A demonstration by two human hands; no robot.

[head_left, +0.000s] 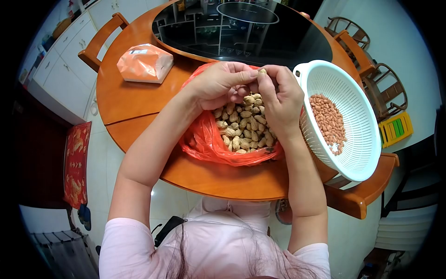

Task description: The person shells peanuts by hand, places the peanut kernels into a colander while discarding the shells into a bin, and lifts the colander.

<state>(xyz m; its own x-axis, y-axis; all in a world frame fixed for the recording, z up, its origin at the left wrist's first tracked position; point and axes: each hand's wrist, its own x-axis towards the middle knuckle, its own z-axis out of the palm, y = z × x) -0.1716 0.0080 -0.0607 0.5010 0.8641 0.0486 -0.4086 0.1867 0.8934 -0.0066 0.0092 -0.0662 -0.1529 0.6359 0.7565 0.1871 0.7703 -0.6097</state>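
Observation:
Over an open red plastic bag, my two hands meet at their fingertips. A small piece of a peanut shows at the tip of my right thumb. My right hand pinches it between thumb and forefinger. Closed in a pinch from the other side, my left hand has its thumb tip right beside the peanut; its other fingers curl below. Unshelled peanuts fill the bag beneath. To the right, a white plastic colander is tilted and holds shelled reddish peanut kernels.
The bag rests on a round wooden table with a black glass turntable behind. An orange and white tissue pack lies at the left. Wooden chairs stand around, one close under the colander. A yellow plastic stool is farther right.

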